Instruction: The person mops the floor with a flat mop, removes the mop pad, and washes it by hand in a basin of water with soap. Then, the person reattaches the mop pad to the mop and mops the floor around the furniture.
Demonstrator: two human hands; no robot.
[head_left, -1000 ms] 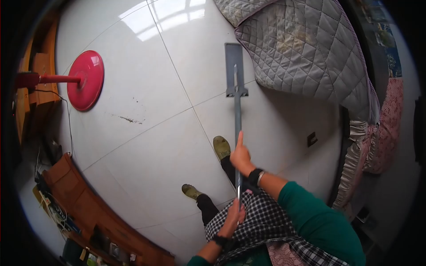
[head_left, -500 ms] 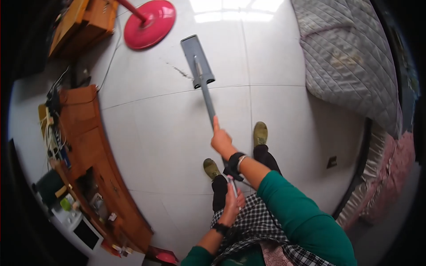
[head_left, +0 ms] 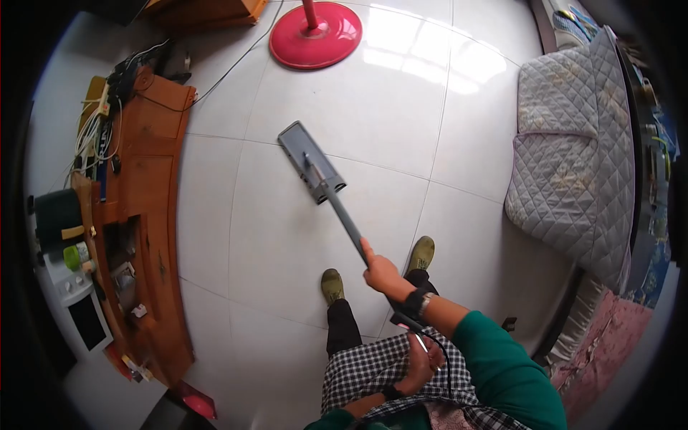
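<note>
A grey flat mop head lies on the white tiled floor, its pole slanting down and right toward my body. My right hand is closed round the middle of the pole, with the index finger laid along it. Close to my checked apron, my left hand grips the pole's upper end. A black wristband shows on each wrist.
A red round stand base is at the top. A wooden cabinet with cables runs down the left side. A grey quilted cover hangs at the right. My green shoes are below the mop head.
The view has turned, shifting the red base and cabinet rightward. The mop head has moved left and swung to a slant. Dark debris seen earlier near it is no longer visible. Both hands keep hold.
</note>
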